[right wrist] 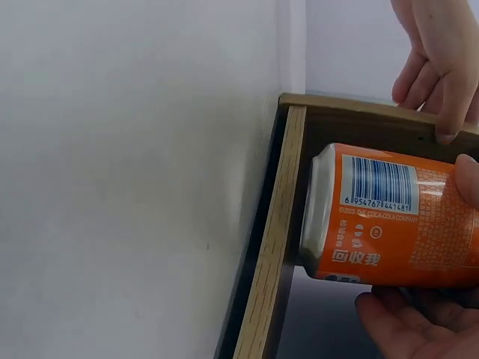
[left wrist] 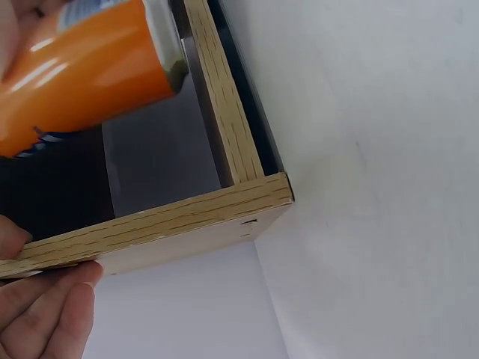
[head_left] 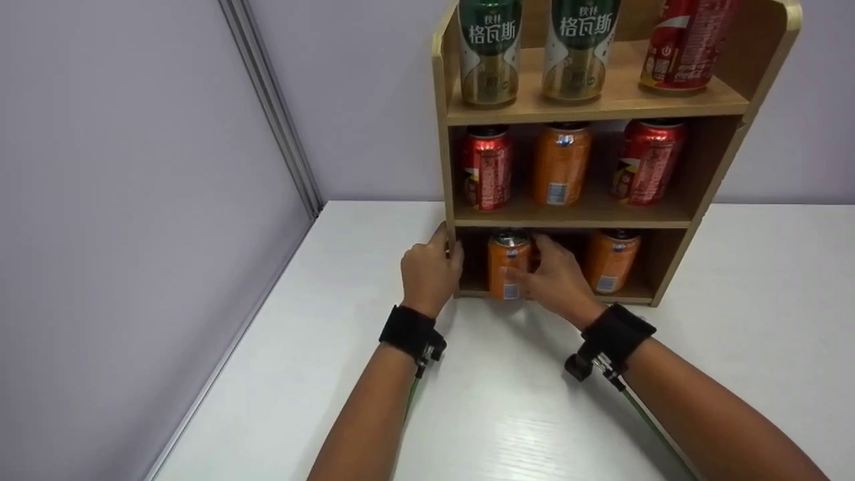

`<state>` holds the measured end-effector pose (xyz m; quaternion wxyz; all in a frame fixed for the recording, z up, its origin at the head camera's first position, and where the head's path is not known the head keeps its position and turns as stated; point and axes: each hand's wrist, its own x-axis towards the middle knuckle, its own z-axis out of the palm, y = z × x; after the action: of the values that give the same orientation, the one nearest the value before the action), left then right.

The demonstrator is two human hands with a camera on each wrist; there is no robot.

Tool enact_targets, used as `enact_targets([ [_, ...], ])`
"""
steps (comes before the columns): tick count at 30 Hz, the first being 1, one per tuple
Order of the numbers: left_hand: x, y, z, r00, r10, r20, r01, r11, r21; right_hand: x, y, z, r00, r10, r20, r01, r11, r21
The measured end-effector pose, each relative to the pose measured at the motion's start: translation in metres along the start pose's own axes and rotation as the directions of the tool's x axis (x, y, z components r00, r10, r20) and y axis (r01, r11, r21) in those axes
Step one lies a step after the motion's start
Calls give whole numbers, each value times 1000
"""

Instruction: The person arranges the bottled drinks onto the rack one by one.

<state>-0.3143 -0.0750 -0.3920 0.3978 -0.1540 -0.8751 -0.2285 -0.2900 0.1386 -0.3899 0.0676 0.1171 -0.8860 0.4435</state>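
Note:
An orange soda can [head_left: 509, 267] stands upright at the left of the bottom compartment of a small wooden shelf [head_left: 571, 217]. My right hand [head_left: 558, 280] holds it from the right, thumb in front and fingers around its side. In the right wrist view the can [right wrist: 389, 224] shows its barcode, with its base by the shelf's lower edge. My left hand [head_left: 431, 274] grips the shelf's left side panel. The left wrist view shows that hand's fingers [left wrist: 56, 307] outside the panel and the thumb on its inner side.
A second orange can [head_left: 612, 260] stands at the bottom right. The middle tier holds red cans [head_left: 489, 167] around an orange can [head_left: 562, 164]. Above stand green-and-gold cans [head_left: 491, 57] and a red can [head_left: 688, 47]. The shelf rests on a white table [head_left: 300, 374] near the wall.

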Motion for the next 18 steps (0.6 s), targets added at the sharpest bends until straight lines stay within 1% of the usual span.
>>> enact_targets([
  [3,-1,-1,1,1000,1,-10,-1,1000,-4,5,2,1,1000,4,2,-4,1000,-3],
  [10,-1,-2,2,1000,8,-15,-8,1000,-6,16,4,2,1000,-20,-16,20,1000,-2],
  [13,-1,-2,2,1000,14,-19,-14,1000,-2,19,5,2,1000,-15,-21,14,1000,-3],
  [18,-1,-2,2,999,34,-6,-34,999,5,23,8,2,1000,10,-24,-9,1000,9],
])
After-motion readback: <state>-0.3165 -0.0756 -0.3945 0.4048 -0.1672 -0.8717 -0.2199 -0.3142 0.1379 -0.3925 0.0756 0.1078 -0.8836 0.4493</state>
